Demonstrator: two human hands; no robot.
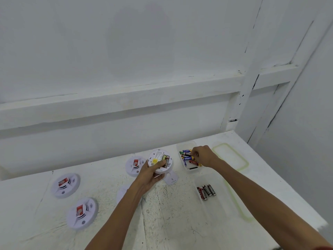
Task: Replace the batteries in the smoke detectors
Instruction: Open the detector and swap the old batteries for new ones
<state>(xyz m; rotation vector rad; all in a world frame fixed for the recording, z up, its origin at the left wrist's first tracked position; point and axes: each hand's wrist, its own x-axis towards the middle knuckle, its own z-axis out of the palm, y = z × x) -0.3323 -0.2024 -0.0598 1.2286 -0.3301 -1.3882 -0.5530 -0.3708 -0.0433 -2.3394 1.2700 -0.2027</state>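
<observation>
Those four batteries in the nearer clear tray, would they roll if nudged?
Likely yes: the batteries are cylinders lying on their sides. Packed side by side, they would probably bump each other. The walls of the clear tray should contain them.

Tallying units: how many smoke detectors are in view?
4 smoke detectors: two at left, one central, one in the left hand. A white disc behind the left forearm may be a fifth.

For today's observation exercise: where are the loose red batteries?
Head view: the red batteries lie on the right of the table, just nearer the person than the battery tub.
</observation>
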